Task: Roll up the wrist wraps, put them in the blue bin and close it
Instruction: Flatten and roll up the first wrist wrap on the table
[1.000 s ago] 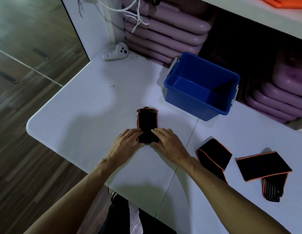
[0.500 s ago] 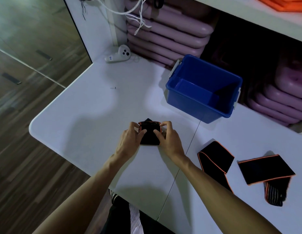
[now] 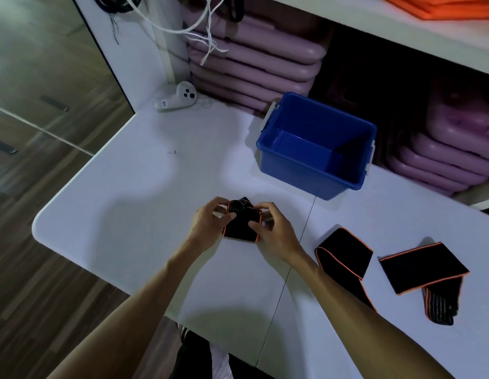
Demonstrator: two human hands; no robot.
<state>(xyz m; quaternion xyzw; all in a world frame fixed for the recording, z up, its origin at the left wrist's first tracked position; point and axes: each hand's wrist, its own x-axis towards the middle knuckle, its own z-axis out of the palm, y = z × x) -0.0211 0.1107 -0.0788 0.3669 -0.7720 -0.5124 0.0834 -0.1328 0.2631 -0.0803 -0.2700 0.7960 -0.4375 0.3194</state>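
Rolled wrist wrap: black stretch fabric with thin orange edging, wound into a short, squat roll; it sits on the white table near the centre, a little nearer than the bin.
Left hand: fingers curled round the roll's left end, thumb laid across its top.
Right hand: fingers curled round the right end, thumb pressing on the black face; both hands pinch the roll between them.
Second wrist wrap: lies flat and folded over to the right of the right forearm, same black cloth and orange border, its tail running toward the near edge.
Third wrist wrap: farther right, a flat black band folded across a ribbed end striped in grey and orange.
Blue bin: rectangular glossy plastic, open at the top, pale clips on its two short ends; it stands far right of the roll, apart from it.
Writing: a small blue mark shows on the controller's handle, too small to read.
Controller: white moulded plastic with dark buttons, at the table's far left corner.
Purple pads: smooth, rounded slabs stacked behind the bin.
Cords: thin white strands hanging over the pads.
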